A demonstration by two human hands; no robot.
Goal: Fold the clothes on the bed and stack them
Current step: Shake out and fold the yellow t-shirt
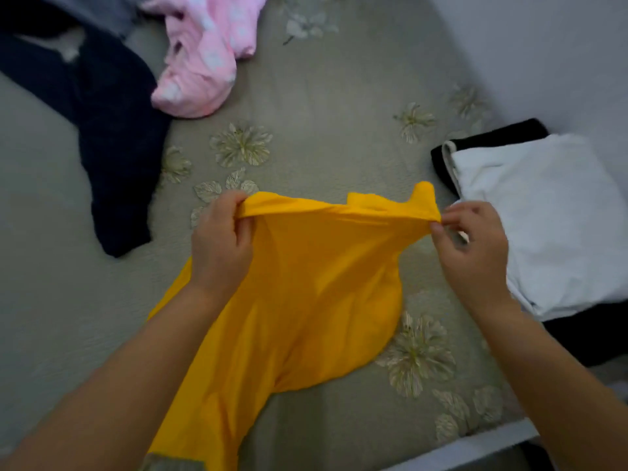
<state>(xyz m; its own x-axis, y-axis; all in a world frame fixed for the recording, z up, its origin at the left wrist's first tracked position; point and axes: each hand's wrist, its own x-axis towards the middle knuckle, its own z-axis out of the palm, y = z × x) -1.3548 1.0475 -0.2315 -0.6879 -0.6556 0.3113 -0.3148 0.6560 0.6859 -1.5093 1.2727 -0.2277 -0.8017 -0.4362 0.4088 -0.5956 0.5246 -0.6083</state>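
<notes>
Gripping a yellow garment taut, left hand fisted, right hand pinching its edge.

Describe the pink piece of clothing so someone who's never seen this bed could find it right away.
On the grey-green floral bedspread, look to the far side, beyond the yellow garment held up in both hands. The pink garment lies crumpled beside the dark navy garment; it is the only pink one, with white spots.

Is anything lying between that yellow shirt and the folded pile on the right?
Nothing visible. Only bare bedspread separates the yellow shirt from the folded pile; the right hand gripping the shirt's corner already overlaps the pile's edge.
</notes>
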